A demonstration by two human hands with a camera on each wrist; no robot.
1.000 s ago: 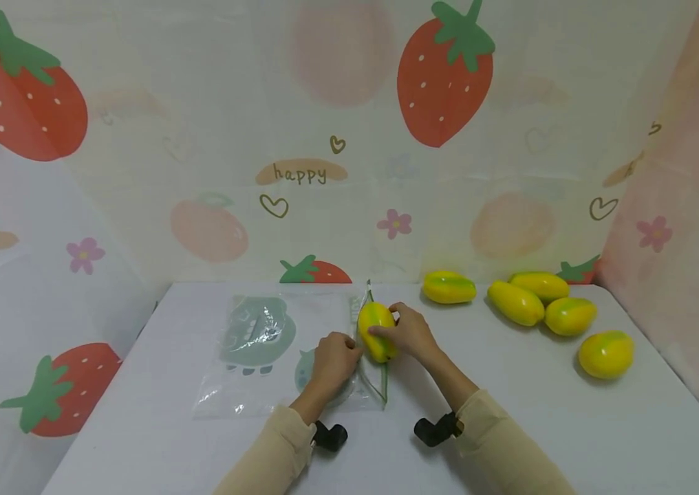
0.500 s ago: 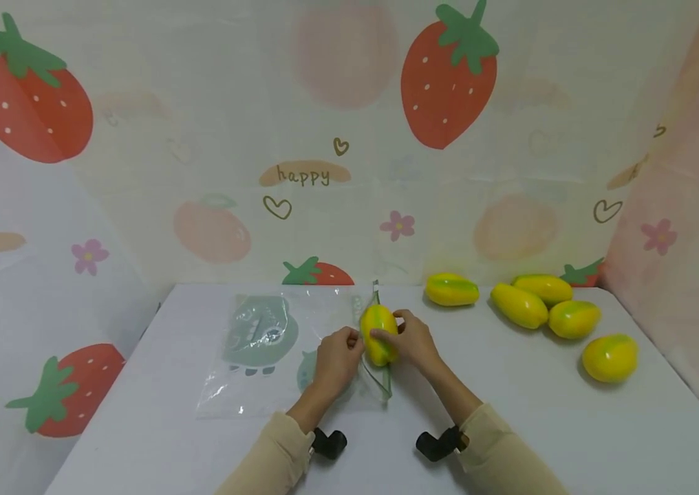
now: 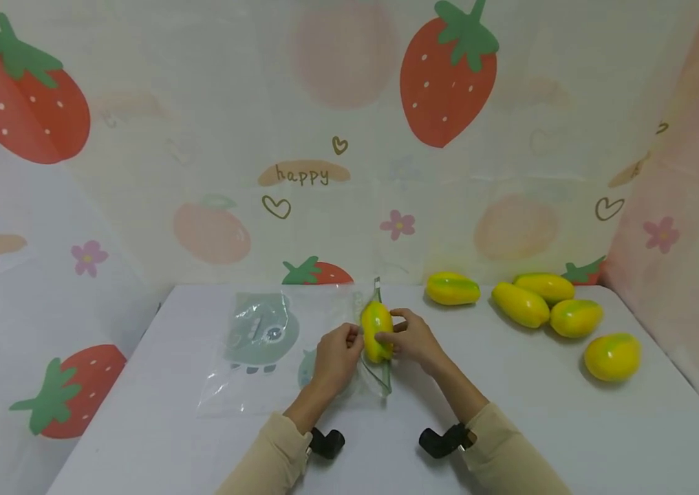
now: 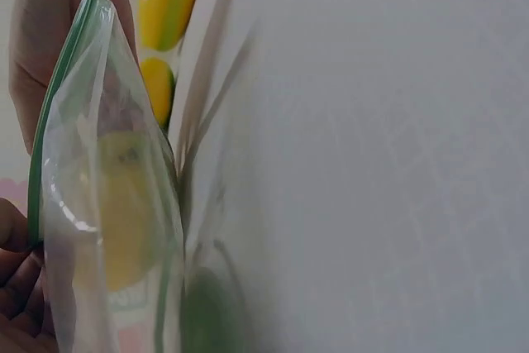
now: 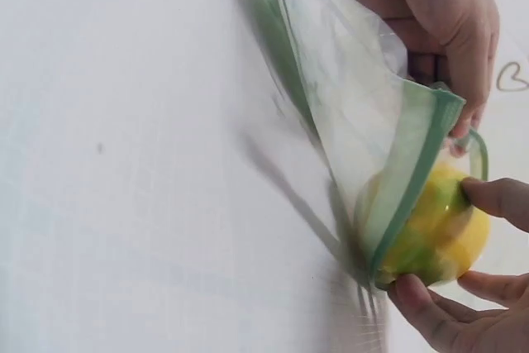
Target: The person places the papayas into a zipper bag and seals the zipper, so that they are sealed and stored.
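A clear zip bag (image 3: 250, 395) with a green seal and a pale green dinosaur print lies on the white table, its mouth facing right. My left hand (image 3: 336, 354) pinches the upper edge of that mouth and lifts it. With thumb and fingers, my right hand (image 3: 414, 340) holds a yellow fruit with green streaks (image 3: 377, 332), mango-like, at the bag's opening. In the right wrist view the green seal (image 5: 417, 183) crosses the fruit (image 5: 450, 229), part of which is inside. Through the plastic, the left wrist view shows the fruit (image 4: 124, 212) blurred.
Several more yellow-green fruits lie at the right: one near the back edge (image 3: 452, 289), a cluster (image 3: 519, 304) farther right, and one nearer the front (image 3: 612, 357). A strawberry-printed backdrop (image 3: 349, 206) stands behind the table.
The fruit has shifted slightly left into the bag's mouth, and less of its width shows. Left fingers have risen a little with the bag's edge.
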